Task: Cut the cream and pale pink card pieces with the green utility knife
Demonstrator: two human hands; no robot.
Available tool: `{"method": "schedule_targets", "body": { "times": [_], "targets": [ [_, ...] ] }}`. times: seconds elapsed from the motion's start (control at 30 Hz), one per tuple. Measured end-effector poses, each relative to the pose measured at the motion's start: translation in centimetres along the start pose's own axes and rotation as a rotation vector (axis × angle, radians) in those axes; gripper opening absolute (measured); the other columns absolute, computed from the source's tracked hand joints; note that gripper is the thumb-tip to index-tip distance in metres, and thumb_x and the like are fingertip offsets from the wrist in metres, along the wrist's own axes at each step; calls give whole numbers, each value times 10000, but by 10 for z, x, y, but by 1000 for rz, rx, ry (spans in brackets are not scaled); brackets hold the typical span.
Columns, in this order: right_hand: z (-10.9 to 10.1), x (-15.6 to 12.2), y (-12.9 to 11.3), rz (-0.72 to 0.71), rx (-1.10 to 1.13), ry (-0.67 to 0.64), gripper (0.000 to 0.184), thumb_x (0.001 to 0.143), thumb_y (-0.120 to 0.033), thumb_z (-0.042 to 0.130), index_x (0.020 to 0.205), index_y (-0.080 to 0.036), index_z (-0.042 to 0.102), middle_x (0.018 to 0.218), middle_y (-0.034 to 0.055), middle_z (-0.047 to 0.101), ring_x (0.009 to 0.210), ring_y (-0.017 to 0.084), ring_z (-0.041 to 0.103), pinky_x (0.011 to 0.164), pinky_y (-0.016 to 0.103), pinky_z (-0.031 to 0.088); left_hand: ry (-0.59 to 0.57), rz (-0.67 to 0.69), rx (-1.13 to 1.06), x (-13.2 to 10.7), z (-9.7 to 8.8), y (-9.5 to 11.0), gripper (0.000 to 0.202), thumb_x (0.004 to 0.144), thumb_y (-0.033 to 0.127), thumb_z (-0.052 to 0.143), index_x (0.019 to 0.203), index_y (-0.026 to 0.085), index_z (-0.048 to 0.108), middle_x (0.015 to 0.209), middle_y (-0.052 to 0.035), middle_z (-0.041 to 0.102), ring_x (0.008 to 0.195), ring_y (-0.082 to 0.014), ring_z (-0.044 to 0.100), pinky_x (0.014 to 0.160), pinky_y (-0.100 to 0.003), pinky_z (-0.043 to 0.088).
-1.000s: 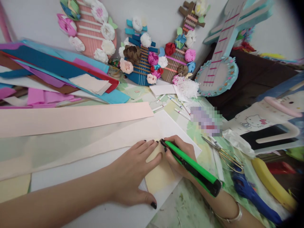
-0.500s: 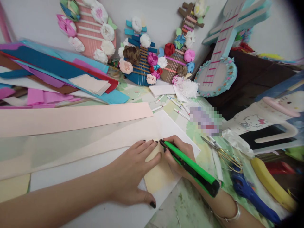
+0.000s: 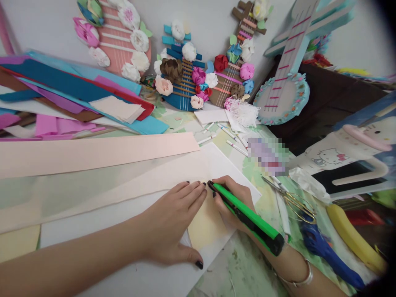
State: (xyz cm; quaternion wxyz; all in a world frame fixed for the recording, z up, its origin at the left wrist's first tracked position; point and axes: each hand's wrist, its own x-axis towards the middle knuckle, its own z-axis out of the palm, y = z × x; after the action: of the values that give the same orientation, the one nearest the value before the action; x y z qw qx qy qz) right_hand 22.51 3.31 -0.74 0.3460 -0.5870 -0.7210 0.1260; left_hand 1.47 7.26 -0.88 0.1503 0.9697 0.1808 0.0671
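My left hand (image 3: 176,227) lies flat with its fingers stretched out, pressing on a pale yellow sheet (image 3: 206,231). Under that is a larger white sheet (image 3: 123,264). In my right hand (image 3: 236,198) I grip a green and black utility knife (image 3: 247,214), its tip end close to my left fingertips at the top of the yellow sheet. Whether the blade is out is too small to tell. A translucent pale strip (image 3: 102,189) runs along the far side of my left hand, and a pink paper strip (image 3: 93,154) lies beyond it.
Gold-handled scissors (image 3: 297,204), a blue-handled tool (image 3: 328,251) and a yellow curved object (image 3: 355,239) lie to the right, near a white tumbler (image 3: 334,152). Coloured paper (image 3: 77,90) is piled at the left. Several paper-flowered instruments, including a blue one (image 3: 182,90), lean on the wall.
My left fingers have drawn together, the index finger closing up to the others. My right hand and the knife have barely moved.
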Motion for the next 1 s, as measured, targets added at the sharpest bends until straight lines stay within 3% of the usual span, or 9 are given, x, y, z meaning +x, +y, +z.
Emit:
{"method": "schedule_targets", "body": {
  "times": [1.0],
  "targets": [
    [1, -3, 2, -7, 18, 31, 199, 727, -151, 531, 906, -231, 567, 702, -37, 671, 575, 118, 611, 580, 213, 453, -9, -7, 11, 1, 0, 0, 1125, 724, 832, 432, 1475, 13, 254, 1533, -210, 222, 1426, -351, 203, 1168, -464, 118]
  ]
}}
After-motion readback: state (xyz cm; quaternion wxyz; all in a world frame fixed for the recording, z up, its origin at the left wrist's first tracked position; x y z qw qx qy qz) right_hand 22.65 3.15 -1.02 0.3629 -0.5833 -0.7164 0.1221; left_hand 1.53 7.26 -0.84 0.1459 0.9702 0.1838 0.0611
